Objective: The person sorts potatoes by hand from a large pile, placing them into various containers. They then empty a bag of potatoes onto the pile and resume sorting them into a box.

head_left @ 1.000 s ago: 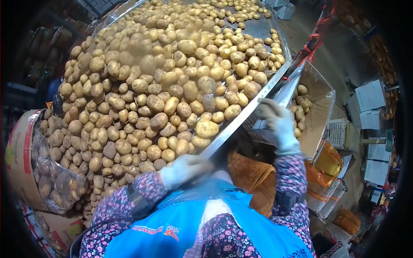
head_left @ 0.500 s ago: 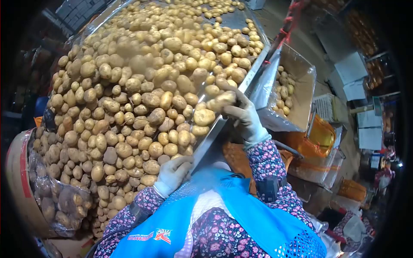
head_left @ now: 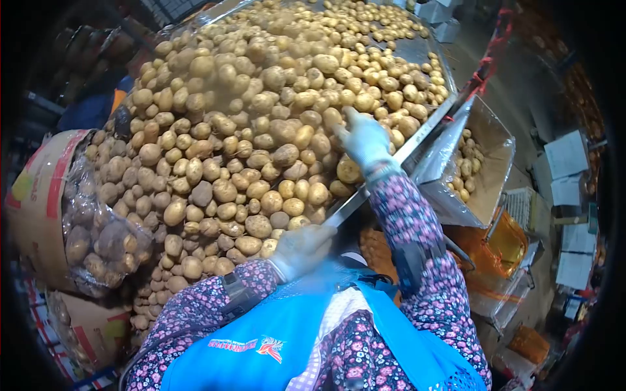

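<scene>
Right hand [head_left: 365,140], gloved, lies with fingers extended on the potatoes [head_left: 248,150] just inside the metal table rim [head_left: 420,137], gripping nothing visible; left hand [head_left: 301,249], gloved and blurred, sits at the rim's near end, grip cannot be told; potatoes heaped up to the rim; lined box [head_left: 486,189], partly filled, just beyond the rim at right; bagged carton [head_left: 39,202] abuts the heap at left

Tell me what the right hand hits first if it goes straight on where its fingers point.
Most likely the potatoes just beyond its fingertips: the right hand reaches over the tray edge into the pile. Depth is unclear; it may already touch them.
</scene>
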`<state>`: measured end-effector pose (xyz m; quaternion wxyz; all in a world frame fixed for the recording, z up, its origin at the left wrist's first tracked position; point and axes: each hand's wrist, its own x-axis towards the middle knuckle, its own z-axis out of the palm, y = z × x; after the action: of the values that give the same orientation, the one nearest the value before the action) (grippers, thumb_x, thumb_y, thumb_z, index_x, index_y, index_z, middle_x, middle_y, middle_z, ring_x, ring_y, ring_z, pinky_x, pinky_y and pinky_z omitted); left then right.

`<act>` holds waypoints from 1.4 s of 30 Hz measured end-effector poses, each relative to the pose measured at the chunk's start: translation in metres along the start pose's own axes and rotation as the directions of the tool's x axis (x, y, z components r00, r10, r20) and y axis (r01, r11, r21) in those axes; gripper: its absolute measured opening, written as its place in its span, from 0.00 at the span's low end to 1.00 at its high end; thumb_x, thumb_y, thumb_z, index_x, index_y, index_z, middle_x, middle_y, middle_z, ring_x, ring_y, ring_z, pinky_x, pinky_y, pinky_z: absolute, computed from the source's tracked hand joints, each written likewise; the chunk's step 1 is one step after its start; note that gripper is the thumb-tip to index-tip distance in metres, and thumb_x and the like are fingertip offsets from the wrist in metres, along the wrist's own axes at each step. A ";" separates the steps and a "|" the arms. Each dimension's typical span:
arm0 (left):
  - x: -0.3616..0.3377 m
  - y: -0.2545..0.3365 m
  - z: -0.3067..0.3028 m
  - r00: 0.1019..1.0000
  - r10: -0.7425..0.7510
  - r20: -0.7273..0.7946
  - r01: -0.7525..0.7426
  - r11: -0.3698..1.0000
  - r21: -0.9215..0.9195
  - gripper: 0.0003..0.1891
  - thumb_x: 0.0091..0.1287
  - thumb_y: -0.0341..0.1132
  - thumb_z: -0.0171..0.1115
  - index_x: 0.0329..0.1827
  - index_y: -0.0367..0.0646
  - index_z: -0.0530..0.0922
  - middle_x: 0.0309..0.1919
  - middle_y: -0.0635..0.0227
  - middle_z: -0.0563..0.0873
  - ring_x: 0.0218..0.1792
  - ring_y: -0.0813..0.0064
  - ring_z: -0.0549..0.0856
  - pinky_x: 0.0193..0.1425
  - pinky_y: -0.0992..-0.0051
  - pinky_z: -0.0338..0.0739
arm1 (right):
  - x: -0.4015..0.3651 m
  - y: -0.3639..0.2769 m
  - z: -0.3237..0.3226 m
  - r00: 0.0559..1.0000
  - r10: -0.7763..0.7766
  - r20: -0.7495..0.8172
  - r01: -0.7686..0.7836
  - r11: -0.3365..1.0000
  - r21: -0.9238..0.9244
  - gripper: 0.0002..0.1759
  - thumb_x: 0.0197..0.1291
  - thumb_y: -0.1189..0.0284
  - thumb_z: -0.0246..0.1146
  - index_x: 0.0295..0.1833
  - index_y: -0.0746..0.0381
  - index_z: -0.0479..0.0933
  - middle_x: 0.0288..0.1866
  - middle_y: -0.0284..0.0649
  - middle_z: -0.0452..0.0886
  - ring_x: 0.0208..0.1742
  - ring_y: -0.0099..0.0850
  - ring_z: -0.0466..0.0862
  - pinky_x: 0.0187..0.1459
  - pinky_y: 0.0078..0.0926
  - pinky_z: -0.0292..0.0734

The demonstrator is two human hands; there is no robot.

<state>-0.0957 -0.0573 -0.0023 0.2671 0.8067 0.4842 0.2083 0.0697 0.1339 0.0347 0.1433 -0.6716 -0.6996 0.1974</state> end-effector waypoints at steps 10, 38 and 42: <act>0.001 -0.006 0.002 0.998 0.069 0.001 -0.069 0.996 -0.062 0.14 0.64 0.31 0.62 0.54 0.46 0.82 0.34 0.59 0.86 0.32 0.55 0.86 0.33 0.60 0.80 | -0.011 0.032 -0.004 0.956 -0.236 0.175 -0.196 -0.067 0.978 0.33 0.60 0.69 0.69 0.71 0.58 0.70 0.45 0.38 0.83 0.32 0.23 0.80 0.31 0.20 0.76; -0.007 -0.047 0.025 0.981 0.163 -0.103 -0.167 0.986 -0.027 0.13 0.70 0.25 0.60 0.56 0.36 0.83 0.50 0.57 0.88 0.50 0.66 0.87 0.55 0.71 0.82 | -0.609 0.204 0.083 0.206 0.960 0.192 0.342 -0.254 0.905 0.20 0.59 0.73 0.67 0.58 0.58 0.75 0.39 0.33 0.82 0.26 0.22 0.80 0.25 0.21 0.78; -0.010 -0.032 0.024 0.983 0.155 -0.098 -0.161 0.985 -0.064 0.14 0.70 0.25 0.59 0.58 0.37 0.82 0.51 0.57 0.87 0.52 0.65 0.86 0.57 0.70 0.81 | -0.517 0.219 0.061 0.428 0.900 0.088 0.032 -0.112 0.993 0.30 0.61 0.71 0.65 0.69 0.62 0.69 0.44 0.36 0.83 0.28 0.23 0.81 0.27 0.21 0.79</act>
<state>-0.1069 -0.0591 -0.0420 0.2559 0.8220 0.4227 0.2831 0.2640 -0.3823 -0.0878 0.6860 -0.6277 0.0505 0.3645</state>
